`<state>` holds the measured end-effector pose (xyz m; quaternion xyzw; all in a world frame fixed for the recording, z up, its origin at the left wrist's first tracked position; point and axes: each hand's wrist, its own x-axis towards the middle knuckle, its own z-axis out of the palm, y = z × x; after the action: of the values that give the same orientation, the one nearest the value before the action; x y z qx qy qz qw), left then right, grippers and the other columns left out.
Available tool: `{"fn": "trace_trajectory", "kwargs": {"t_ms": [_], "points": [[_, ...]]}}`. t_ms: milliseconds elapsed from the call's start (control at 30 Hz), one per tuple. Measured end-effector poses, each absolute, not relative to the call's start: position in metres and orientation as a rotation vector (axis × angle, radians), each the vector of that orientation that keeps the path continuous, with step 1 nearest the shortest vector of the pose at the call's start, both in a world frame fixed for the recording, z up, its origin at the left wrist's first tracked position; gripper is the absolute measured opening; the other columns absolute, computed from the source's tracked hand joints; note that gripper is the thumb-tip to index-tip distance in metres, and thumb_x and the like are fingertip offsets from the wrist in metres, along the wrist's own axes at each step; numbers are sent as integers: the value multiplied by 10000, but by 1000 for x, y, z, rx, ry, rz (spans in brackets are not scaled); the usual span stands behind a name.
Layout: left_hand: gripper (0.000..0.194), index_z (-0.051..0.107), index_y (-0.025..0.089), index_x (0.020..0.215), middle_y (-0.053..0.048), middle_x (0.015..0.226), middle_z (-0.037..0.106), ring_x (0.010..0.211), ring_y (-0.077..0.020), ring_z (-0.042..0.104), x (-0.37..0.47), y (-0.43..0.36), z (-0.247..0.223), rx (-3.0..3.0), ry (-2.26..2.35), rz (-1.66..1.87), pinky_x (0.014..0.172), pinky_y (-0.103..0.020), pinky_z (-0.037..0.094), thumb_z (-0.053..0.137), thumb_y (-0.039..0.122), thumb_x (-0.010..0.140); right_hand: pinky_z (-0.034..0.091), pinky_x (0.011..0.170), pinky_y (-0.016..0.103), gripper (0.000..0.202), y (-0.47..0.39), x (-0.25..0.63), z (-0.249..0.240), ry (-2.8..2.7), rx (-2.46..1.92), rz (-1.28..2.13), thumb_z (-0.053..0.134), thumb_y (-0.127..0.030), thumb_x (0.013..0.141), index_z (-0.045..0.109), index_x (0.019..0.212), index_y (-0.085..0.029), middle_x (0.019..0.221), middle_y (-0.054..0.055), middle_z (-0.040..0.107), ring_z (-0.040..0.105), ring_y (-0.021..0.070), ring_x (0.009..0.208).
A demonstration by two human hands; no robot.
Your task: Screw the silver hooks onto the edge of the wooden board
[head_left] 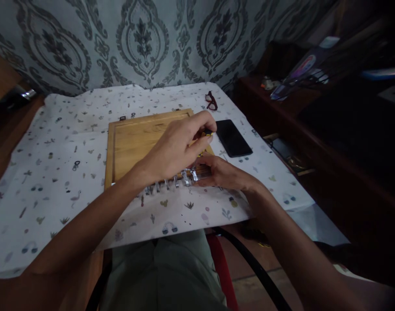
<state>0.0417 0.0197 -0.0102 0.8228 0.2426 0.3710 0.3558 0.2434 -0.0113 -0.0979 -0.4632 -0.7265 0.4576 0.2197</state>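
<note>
My left hand [174, 147] is over the right part of a wooden board [135, 138], its fingers closed round the black-and-yellow handle of what looks like a screwdriver [208, 133]. The tool points down, and its lower end is hidden behind the hand. Just below, my right hand [225, 172] pinches the right end of a clear strip with several shiny, clip-like pieces [186, 178] in a row. This strip lies along the board's near edge. Its exact kind is hard to make out.
Right of the board a black phone [234, 138] lies on the patterned tablecloth [71, 168], with dark-framed glasses [211, 101] behind it. A patterned curtain [142, 43] hangs at the back. Dark furniture on the right holds a bottle [297, 71] and has an open drawer [291, 157].
</note>
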Motion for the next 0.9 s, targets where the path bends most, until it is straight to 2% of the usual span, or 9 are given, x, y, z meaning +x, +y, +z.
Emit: {"fn": "trace_trajectory", "kwargs": {"t_ms": [133,233,300,400,533,600,700,800,900], "points": [[184,599,202,918,-16,929,674,868,-160,637,60,7,-20,1913,559,982,831,-306,525,472,74,953,605,911,464,447,-11,243,-102,-2023,-1222,1213,864,-430,748,727,1105,-198,1115,83,748,702,297,1033],[168,582,206,856,-4,899,642,861,-153,611,75,3,-23,1786,535,1031,854,-300,515,510,111,974,597,974,492,475,-10,242,-103,-2032,-1179,1183,865,-451,757,739,1149,-214,1191,82,747,699,327,1123],[252,548,210,781,1,810,585,826,-152,578,83,3,-24,1680,548,1083,830,-298,506,562,263,1026,588,1003,511,481,-10,242,-102,-2032,-1174,1180,868,-445,757,743,1161,-215,1176,78,759,703,332,1128],[458,514,210,717,17,686,495,710,-130,513,92,7,-26,1535,577,1104,706,-276,466,572,536,1033,590,1003,524,439,-9,242,-101,-2040,-1166,1236,867,-427,763,755,1125,-204,1129,82,776,719,319,1083],[564,545,202,693,59,561,369,536,-84,363,97,17,-27,1494,536,1032,520,-242,306,573,691,974,613,941,498,412,-9,242,-98,-2015,-1204,1312,860,-401,770,755,1111,-197,1088,84,787,738,306,1023],[550,561,200,693,76,518,315,484,-70,295,97,21,-27,1501,460,938,480,-242,241,584,668,982,613,927,494,393,-10,242,-97,-2026,-1227,1306,857,-390,771,760,1097,-192,1047,75,788,743,299,980],[432,602,202,756,83,495,301,446,-68,268,94,23,-26,1524,395,813,455,-246,223,564,515,1052,608,944,501,424,-11,242,-98,-2014,-1224,1300,860,-378,764,753,1127,-187,1064,75,784,740,305,1004],[295,629,209,843,71,527,361,454,-80,334,93,20,-24,1576,414,764,465,-241,302,501,298,1094,604,966,516,476,-12,242,-99,-1967,-1243,1312,854,-360,768,726,1191,-184,1132,89,776,725,325,1089],[249,604,212,881,51,611,456,538,-89,458,92,17,-20,1637,513,840,553,-231,419,470,206,1090,604,961,515,476,-12,242,-99,-1973,-1262,1300,871,-373,755,736,1169,-180,1128,101,771,717,330,1092]]}}
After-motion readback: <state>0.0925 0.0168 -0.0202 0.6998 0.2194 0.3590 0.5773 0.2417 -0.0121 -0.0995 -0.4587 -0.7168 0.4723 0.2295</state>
